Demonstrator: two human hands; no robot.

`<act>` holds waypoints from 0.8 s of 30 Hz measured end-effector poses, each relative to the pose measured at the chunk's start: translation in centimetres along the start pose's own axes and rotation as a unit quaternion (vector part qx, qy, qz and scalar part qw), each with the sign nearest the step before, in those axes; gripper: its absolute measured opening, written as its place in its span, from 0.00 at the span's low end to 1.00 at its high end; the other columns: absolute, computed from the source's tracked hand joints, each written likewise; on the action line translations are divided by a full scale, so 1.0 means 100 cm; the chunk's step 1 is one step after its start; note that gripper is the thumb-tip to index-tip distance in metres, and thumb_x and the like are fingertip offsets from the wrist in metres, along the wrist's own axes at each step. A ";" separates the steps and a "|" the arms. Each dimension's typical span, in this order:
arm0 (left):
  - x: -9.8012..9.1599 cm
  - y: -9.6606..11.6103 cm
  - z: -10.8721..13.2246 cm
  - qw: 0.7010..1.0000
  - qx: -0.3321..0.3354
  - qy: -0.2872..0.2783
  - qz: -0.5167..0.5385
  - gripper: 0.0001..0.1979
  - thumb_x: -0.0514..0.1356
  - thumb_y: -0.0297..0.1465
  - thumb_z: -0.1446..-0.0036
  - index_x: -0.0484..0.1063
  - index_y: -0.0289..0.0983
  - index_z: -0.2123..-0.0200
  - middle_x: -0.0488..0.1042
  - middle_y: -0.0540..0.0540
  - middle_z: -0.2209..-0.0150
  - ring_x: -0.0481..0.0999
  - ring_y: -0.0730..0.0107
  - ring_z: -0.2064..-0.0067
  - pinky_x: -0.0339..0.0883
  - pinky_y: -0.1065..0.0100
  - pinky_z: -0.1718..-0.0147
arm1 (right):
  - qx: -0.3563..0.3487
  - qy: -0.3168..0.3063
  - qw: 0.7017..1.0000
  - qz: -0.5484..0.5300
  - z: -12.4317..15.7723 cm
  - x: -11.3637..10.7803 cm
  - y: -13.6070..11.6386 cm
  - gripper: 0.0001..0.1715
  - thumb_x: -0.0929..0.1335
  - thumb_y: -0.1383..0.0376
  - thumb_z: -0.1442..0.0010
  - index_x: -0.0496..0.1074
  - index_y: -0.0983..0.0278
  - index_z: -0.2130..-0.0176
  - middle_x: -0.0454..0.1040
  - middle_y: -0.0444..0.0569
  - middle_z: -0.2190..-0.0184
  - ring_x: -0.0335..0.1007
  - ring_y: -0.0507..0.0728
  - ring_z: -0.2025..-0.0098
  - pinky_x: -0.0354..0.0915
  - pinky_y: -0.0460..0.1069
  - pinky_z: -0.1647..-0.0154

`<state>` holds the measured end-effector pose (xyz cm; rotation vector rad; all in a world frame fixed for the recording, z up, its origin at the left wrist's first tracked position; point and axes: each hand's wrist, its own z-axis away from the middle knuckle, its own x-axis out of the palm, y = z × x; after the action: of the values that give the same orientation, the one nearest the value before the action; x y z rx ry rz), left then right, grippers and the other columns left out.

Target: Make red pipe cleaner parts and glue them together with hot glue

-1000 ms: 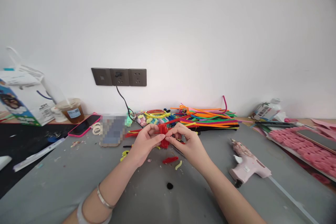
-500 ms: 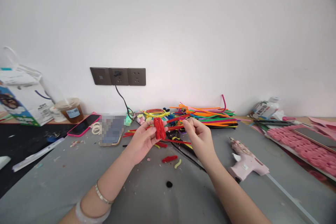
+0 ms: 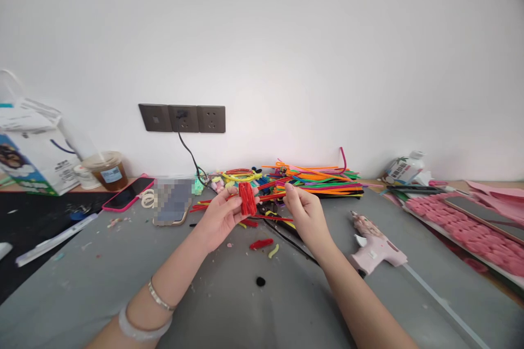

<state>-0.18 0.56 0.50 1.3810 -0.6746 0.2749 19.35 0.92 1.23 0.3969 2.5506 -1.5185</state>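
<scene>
My left hand point(image 3: 223, 215) is closed around a block of red pipe cleaners point(image 3: 248, 199), folded side by side and held upright between thumb and fingers. To its right, my right hand point(image 3: 307, 212) is closed in a pinch. A thin red pipe cleaner point(image 3: 272, 196) stretches from near the block to the right fingertips; its end is hidden there. Below the hands, a short red fuzzy piece point(image 3: 261, 244), a curved yellow-green piece point(image 3: 273, 251) and a black pompom point(image 3: 261, 281) lie on the grey mat point(image 3: 221, 305).
Behind my hands lies a pile of coloured pipe cleaners point(image 3: 327, 181). A pink glue gun point(image 3: 376, 245) with a long glue stick is on the right, near a pink knobbly sheet point(image 3: 470, 226). Leftward are a phone point(image 3: 130, 194), a drink cup point(image 3: 107, 172) and a carton point(image 3: 36, 152).
The whole view has shifted slightly to the right. Both hands keep nearly the same pose, with the red block still in my left hand.
</scene>
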 end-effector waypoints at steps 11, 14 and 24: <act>0.007 -0.001 0.003 0.999 -0.017 -0.023 -0.015 0.12 0.68 0.28 0.47 0.68 0.36 0.63 0.80 0.38 0.51 0.82 0.54 0.51 0.73 0.60 0.51 | 0.189 -0.060 0.948 0.248 0.085 -0.123 0.035 0.21 0.65 0.47 0.43 0.77 0.57 0.61 0.64 0.40 0.90 0.59 0.56 0.89 0.52 0.49 0.86; 0.007 -0.002 0.003 0.999 -0.028 -0.020 -0.020 0.11 0.67 0.29 0.46 0.67 0.36 0.63 0.81 0.38 0.54 0.83 0.55 0.55 0.73 0.59 0.52 | 0.289 -0.084 0.919 0.254 0.096 -0.135 0.047 0.25 0.65 0.45 0.44 0.77 0.57 0.57 0.65 0.39 0.91 0.59 0.57 0.93 0.56 0.50 0.87; 0.008 -0.002 0.006 0.998 -0.029 -0.035 -0.033 0.15 0.68 0.30 0.47 0.61 0.38 0.68 0.82 0.39 0.55 0.84 0.56 0.57 0.73 0.57 0.52 | 0.282 0.126 0.948 0.081 0.107 -0.102 0.044 0.25 0.66 0.42 0.45 0.69 0.59 0.62 0.77 0.51 0.68 0.79 0.63 0.70 0.75 0.56 0.70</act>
<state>0.44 -0.24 0.83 1.3594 -0.6896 0.1540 30.32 -8.04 -4.95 0.8946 2.1219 -2.2345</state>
